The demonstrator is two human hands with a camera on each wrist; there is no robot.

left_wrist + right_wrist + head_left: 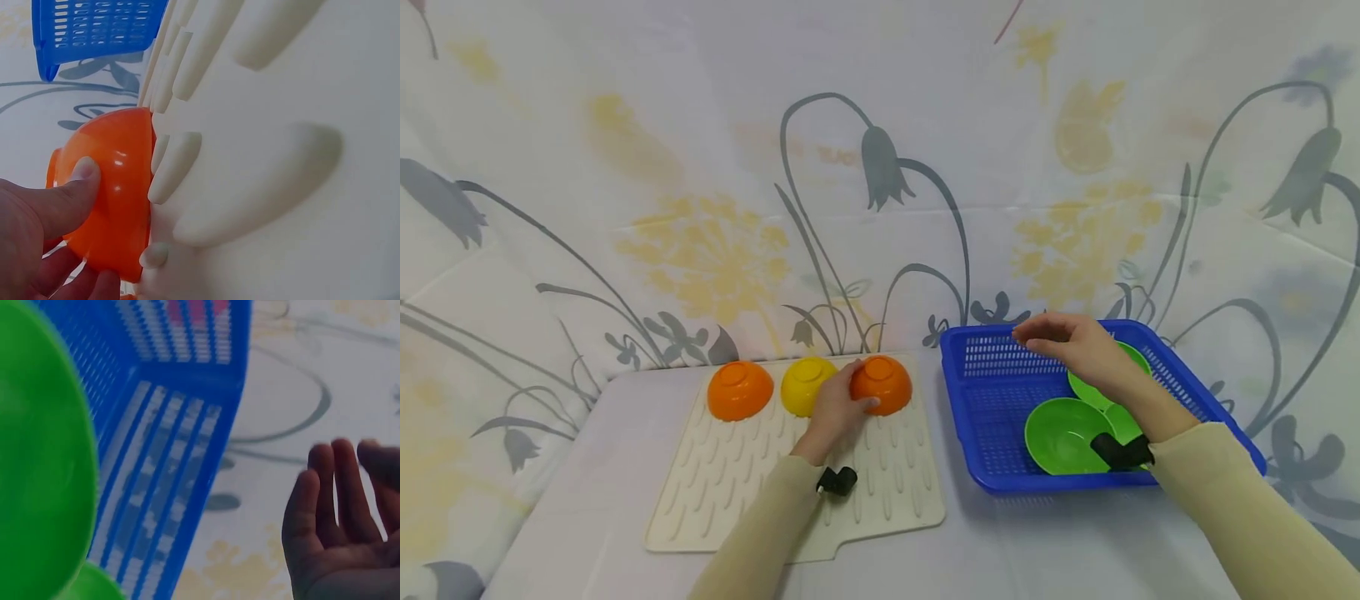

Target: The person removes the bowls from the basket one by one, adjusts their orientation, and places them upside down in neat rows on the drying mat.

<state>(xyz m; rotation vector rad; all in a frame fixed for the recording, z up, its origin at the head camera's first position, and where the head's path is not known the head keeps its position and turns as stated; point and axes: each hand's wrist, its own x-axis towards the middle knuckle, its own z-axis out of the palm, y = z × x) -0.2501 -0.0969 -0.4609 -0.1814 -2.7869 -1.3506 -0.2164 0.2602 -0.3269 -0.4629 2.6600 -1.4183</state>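
Note:
My left hand (837, 410) grips the right-hand orange bowl (886, 387), which lies upside down on a cream ribbed drying mat (756, 475). In the left wrist view the thumb presses the side of this bowl (115, 194), with fingers curled round its far side. A yellow bowl (803, 390) and another orange bowl (740, 390) sit upside down to its left. My right hand (1093, 354) hovers above the blue basket (958, 408), fingers loosely bent and holding nothing. Green bowls (1063, 435) stand in the basket below it, partly hidden by my right arm.
Behind the mat and basket hangs a floral-patterned cloth (880, 250). The same pale cloth covers the tabletop (580, 467). A gap separates the mat's right edge from the basket.

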